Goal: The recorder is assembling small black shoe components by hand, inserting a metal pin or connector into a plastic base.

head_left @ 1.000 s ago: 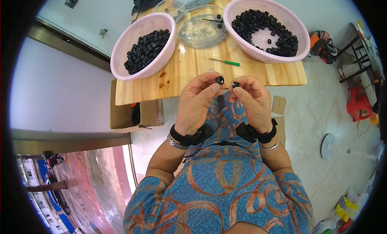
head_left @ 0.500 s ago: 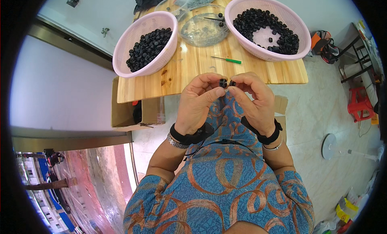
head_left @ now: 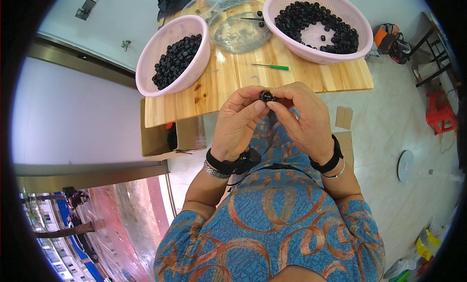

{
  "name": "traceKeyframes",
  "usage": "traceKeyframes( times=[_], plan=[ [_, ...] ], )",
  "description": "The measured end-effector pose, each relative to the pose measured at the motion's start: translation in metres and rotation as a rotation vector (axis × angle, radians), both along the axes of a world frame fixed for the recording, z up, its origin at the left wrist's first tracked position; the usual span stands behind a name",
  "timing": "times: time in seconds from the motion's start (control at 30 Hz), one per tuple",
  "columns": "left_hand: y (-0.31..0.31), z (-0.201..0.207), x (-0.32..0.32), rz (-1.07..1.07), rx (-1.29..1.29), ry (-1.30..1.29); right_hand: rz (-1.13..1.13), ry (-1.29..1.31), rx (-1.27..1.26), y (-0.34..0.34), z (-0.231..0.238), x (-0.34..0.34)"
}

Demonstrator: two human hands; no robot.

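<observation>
Close to the near table edge, my left hand (head_left: 241,117) pinches a small round black plastic part (head_left: 265,96) between thumb and fingers. Its hollow end, with a lighter glint inside, faces up toward me. My right hand (head_left: 302,117) is closed in a pinch against the part's right side; its fingertips cover whatever smaller piece they grip. Beyond the hands, a thin screwdriver with a green handle (head_left: 278,67) lies on the wooden table (head_left: 228,95).
Pink baskets of small black parts stand left (head_left: 204,63) and right (head_left: 335,58) on the table. Between them lies a clear plastic bag (head_left: 241,34) with a dark pointed tool (head_left: 253,19) beside it. An open cardboard box (head_left: 189,136) sits below the table's left side.
The two black pieces, held slightly apart before, are now brought together. The left-hand part has turned so its hollow end shows. The view has shifted slightly.
</observation>
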State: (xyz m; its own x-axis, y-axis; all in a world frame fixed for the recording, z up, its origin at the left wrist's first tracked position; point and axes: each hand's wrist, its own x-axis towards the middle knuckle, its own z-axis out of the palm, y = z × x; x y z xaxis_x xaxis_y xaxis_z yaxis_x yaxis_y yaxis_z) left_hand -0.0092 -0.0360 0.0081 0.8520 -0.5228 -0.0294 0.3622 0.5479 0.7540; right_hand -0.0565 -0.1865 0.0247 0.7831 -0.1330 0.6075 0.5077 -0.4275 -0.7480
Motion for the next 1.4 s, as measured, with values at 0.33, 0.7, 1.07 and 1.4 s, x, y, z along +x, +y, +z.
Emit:
traceKeyframes(
  times=[0.33, 0.7, 1.07, 1.4],
  plan=[
    [-0.001, 0.000, -0.002, 0.006, 0.069, -0.114, -0.021, -0.011, -0.050, -0.003, 0.000, -0.003],
    [-0.001, 0.004, -0.005, 0.124, 0.376, -0.381, -0.051, 0.021, -0.115, -0.008, 0.004, -0.009],
    [0.002, 0.007, -0.008, 0.081, 0.318, -0.191, -0.014, 0.019, -0.073, -0.009, 0.003, -0.009],
    [0.002, 0.003, -0.009, 0.056, 0.228, -0.180, 0.046, 0.128, -0.075, -0.013, 0.009, -0.012]
  ],
)
